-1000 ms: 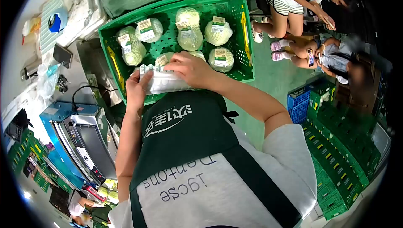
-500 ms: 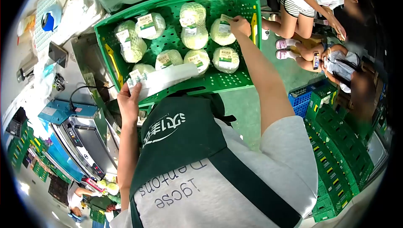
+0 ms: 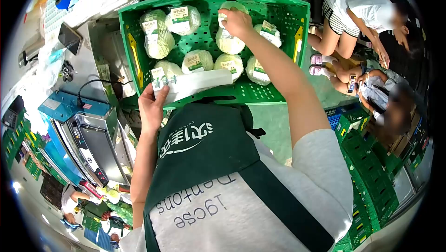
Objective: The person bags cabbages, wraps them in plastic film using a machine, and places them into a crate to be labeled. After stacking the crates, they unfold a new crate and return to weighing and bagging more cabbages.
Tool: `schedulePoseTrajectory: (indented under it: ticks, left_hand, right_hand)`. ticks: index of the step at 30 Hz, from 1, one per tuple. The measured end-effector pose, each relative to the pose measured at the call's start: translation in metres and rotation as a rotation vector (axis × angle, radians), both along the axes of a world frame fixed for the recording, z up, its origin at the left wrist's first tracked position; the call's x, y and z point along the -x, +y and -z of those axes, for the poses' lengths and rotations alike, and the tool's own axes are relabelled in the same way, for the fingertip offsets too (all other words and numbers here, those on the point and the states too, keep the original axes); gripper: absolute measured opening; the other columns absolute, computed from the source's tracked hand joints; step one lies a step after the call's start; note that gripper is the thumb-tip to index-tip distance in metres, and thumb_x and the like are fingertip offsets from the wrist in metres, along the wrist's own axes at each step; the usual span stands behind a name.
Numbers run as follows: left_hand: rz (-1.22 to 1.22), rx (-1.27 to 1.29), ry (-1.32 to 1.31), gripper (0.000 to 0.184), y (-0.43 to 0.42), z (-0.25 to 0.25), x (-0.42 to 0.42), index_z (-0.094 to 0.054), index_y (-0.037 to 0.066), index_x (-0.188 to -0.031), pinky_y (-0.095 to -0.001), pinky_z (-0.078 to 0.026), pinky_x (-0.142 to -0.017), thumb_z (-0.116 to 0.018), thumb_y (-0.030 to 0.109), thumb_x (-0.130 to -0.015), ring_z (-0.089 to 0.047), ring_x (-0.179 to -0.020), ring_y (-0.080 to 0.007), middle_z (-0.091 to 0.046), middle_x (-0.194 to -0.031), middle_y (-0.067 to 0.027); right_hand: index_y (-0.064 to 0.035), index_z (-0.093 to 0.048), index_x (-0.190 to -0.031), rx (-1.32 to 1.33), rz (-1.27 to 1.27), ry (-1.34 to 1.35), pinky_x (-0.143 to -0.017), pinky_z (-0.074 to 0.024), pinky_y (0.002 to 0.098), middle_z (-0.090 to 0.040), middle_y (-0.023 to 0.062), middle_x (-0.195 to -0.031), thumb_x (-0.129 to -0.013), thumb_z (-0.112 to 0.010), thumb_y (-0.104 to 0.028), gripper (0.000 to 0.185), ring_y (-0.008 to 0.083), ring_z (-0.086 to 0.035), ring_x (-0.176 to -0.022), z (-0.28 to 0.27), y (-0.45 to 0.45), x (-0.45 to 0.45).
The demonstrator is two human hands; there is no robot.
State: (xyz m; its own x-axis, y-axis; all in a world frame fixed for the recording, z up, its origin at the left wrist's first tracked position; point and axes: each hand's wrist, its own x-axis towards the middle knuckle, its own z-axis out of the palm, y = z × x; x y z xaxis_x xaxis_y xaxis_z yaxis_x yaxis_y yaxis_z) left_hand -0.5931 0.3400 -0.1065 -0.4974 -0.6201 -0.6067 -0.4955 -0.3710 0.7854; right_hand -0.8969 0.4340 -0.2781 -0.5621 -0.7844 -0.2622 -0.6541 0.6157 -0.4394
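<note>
Left hand (image 3: 152, 108): thumb and fingers pinch 1 end of a smooth, flat white strip (image 3: 197, 84), bearing small printed labels (image 3: 163, 81) at that end; the strip extends over the near side of a rigid green plastic crate (image 3: 287, 13) with perforated walls. Right hand (image 3: 237, 23): fingers bent, at the upper middle cabbages (image 3: 230, 43); whether they pinch anything cannot be told. Cabbages inside the crate: pale green, rounded, some visibly net-textured. Near row: 4 heads.
</note>
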Motion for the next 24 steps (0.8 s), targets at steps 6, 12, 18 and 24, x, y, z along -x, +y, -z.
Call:
schedulePoseTrajectory:
  ticks: [6,12,18,24]
  left_hand:
    - [-0.03,-0.015,0.006,0.018,0.003,0.003,-0.004,-0.061,-0.002,-0.098,-0.0204,-0.042,-0.067,-0.063,0.013,-0.087,-0.052,-0.074,-0.0049,-0.063,-0.086,-0.001]
    - [-0.026,-0.043,0.015,0.019,0.008,0.005,-0.007,-0.061,-0.002,-0.1,-0.021,-0.043,-0.069,-0.063,0.012,-0.087,-0.053,-0.076,-0.0059,-0.064,-0.087,-0.002]
    - [-0.035,-0.074,0.005,0.019,0.009,0.006,-0.011,-0.061,-0.002,-0.1,-0.0219,-0.044,-0.071,-0.062,0.012,-0.088,-0.054,-0.077,-0.0062,-0.064,-0.088,-0.0021]
    - [0.075,-0.037,-0.032,0.018,0.008,0.006,-0.003,-0.061,-0.003,-0.095,-0.0229,-0.044,-0.07,-0.063,0.012,-0.086,-0.053,-0.075,-0.0071,-0.064,-0.085,-0.0046]
  right_hand:
    - [-0.0088,-0.065,-0.101,-0.42,-0.202,-0.107,-0.076,-0.0516,0.0414,-0.064,0.0113,-0.106,-0.079,-0.052,-0.008,0.026,0.031,-0.062,-0.096,-0.004,-0.035,0.027]
    - [-0.0068,-0.064,-0.099,-0.193,-0.031,-0.337,-0.075,-0.0509,0.0374,-0.066,0.0107,-0.099,-0.077,-0.063,-0.021,0.026,0.0262,-0.063,-0.09,0.013,-0.03,0.045]
    - [-0.0056,-0.058,-0.099,0.043,0.4,-0.391,-0.074,-0.0502,0.0361,-0.065,0.0076,-0.088,-0.074,-0.071,-0.023,0.033,0.022,-0.063,-0.084,0.021,0.024,0.022]
    - [-0.0109,-0.052,-0.106,0.032,0.446,-0.177,-0.07,-0.0491,0.04,-0.063,0.0091,-0.093,-0.071,-0.073,-0.024,0.043,0.0279,-0.062,-0.081,0.034,0.037,-0.008]
